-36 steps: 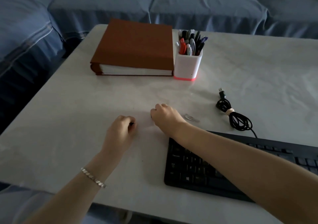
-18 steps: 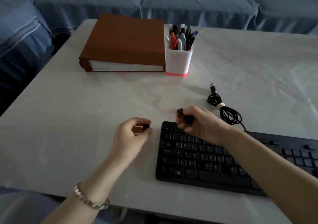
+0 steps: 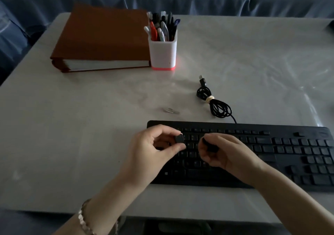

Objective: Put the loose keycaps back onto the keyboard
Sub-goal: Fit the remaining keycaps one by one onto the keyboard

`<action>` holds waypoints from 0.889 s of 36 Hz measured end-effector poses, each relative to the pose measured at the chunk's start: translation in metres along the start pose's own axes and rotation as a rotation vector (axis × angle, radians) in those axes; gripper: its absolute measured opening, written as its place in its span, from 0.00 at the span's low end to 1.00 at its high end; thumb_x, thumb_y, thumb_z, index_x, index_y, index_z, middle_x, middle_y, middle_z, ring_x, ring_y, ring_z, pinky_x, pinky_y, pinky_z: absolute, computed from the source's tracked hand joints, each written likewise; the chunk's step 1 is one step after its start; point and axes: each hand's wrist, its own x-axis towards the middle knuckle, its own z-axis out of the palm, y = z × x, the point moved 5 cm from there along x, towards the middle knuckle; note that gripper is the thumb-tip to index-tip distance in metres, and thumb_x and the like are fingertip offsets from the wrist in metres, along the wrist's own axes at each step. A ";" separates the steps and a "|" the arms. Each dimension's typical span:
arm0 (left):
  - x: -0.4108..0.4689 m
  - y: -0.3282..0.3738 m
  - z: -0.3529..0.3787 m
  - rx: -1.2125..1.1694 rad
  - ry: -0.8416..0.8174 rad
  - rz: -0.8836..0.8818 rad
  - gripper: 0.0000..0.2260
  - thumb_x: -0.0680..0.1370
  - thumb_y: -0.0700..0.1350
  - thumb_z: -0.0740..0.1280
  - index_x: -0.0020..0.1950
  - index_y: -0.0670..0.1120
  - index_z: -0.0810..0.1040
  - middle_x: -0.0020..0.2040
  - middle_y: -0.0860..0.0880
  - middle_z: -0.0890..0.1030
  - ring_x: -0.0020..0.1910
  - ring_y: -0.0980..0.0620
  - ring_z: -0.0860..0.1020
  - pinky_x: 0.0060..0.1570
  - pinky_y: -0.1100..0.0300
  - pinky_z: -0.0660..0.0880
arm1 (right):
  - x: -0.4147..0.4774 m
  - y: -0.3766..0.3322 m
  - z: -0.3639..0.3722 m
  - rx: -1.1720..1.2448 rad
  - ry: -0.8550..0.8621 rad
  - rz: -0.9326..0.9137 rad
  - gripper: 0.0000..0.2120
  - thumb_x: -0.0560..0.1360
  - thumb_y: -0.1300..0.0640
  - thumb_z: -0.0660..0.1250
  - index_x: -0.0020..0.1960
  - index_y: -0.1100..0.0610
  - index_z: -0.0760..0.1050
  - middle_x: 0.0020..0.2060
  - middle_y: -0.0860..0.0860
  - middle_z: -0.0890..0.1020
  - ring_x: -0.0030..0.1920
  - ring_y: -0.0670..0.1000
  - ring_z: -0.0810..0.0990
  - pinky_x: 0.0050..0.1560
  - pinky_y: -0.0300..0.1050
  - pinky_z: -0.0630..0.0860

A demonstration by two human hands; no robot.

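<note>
The left hand point(image 3: 153, 150) is pinched on a small black square plastic keycap point(image 3: 179, 138), held above the 9 o'clock end of the black plastic keyboard point(image 3: 271, 155). The right hand point(image 3: 224, 153), at 3 o'clock of it, is curled round a second dark piece point(image 3: 209, 146), hard to identify. Both hands were brought over from the white table point(image 3: 90, 126) a second ago, so seating is judged imminent. Empty sockets are hidden.

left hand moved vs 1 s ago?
Yes. The left hand went right: it was over the table, left of the keyboard; now it is above the keyboard's left end, pinching a keycap.
</note>
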 end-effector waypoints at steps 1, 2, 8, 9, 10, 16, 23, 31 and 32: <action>-0.001 0.000 0.002 0.012 0.000 0.002 0.13 0.63 0.47 0.77 0.45 0.55 0.81 0.38 0.54 0.83 0.34 0.54 0.81 0.38 0.64 0.78 | -0.001 0.001 -0.002 0.006 0.002 -0.007 0.11 0.67 0.52 0.64 0.32 0.57 0.80 0.30 0.54 0.78 0.30 0.48 0.75 0.29 0.36 0.69; -0.001 0.000 0.004 0.015 -0.005 -0.001 0.14 0.63 0.47 0.76 0.46 0.56 0.80 0.38 0.54 0.83 0.33 0.54 0.81 0.37 0.62 0.78 | -0.003 0.002 -0.004 0.009 0.002 -0.014 0.11 0.67 0.51 0.64 0.33 0.57 0.80 0.30 0.53 0.78 0.30 0.48 0.75 0.29 0.36 0.70; -0.002 0.000 0.013 0.006 -0.040 0.012 0.10 0.63 0.43 0.77 0.41 0.52 0.81 0.42 0.53 0.82 0.35 0.55 0.79 0.36 0.65 0.76 | -0.011 0.006 -0.012 0.035 -0.019 -0.023 0.10 0.65 0.57 0.65 0.37 0.60 0.83 0.31 0.54 0.79 0.30 0.47 0.76 0.30 0.35 0.72; -0.002 0.000 0.014 -0.001 -0.048 0.017 0.11 0.63 0.40 0.78 0.40 0.52 0.80 0.42 0.52 0.81 0.35 0.56 0.79 0.37 0.66 0.75 | -0.012 0.007 -0.013 0.037 -0.021 -0.019 0.09 0.66 0.58 0.65 0.37 0.60 0.83 0.31 0.55 0.79 0.30 0.47 0.76 0.30 0.35 0.72; -0.003 0.000 0.015 -0.013 -0.056 0.013 0.13 0.64 0.37 0.78 0.40 0.51 0.80 0.43 0.51 0.81 0.36 0.57 0.79 0.37 0.67 0.75 | -0.013 0.008 -0.014 0.040 -0.018 -0.015 0.09 0.66 0.58 0.64 0.36 0.60 0.83 0.31 0.55 0.79 0.30 0.48 0.76 0.30 0.36 0.72; -0.007 -0.007 0.019 -0.152 -0.074 -0.114 0.10 0.61 0.42 0.75 0.39 0.48 0.80 0.38 0.51 0.83 0.35 0.54 0.81 0.38 0.65 0.77 | -0.019 0.012 -0.021 0.059 0.046 0.038 0.16 0.76 0.69 0.53 0.34 0.61 0.74 0.29 0.56 0.75 0.27 0.49 0.72 0.24 0.37 0.63; -0.014 -0.015 0.021 -0.111 -0.095 -0.146 0.13 0.65 0.32 0.75 0.42 0.48 0.81 0.41 0.52 0.84 0.39 0.56 0.82 0.40 0.68 0.76 | -0.022 0.015 -0.019 -0.089 0.113 0.070 0.14 0.76 0.69 0.57 0.38 0.61 0.79 0.30 0.53 0.78 0.29 0.47 0.74 0.24 0.35 0.65; -0.024 -0.032 0.021 0.064 -0.086 -0.088 0.18 0.64 0.35 0.78 0.38 0.59 0.80 0.40 0.52 0.82 0.36 0.55 0.81 0.38 0.64 0.78 | -0.013 0.017 0.007 -0.326 0.139 -0.052 0.03 0.70 0.58 0.72 0.43 0.52 0.80 0.28 0.48 0.80 0.30 0.47 0.73 0.31 0.37 0.71; -0.025 -0.033 0.021 0.071 -0.091 -0.081 0.18 0.64 0.35 0.78 0.37 0.59 0.80 0.40 0.52 0.82 0.36 0.56 0.81 0.37 0.63 0.78 | -0.012 0.017 0.010 -0.342 0.138 -0.060 0.03 0.70 0.59 0.72 0.42 0.52 0.80 0.27 0.48 0.80 0.28 0.46 0.73 0.31 0.37 0.71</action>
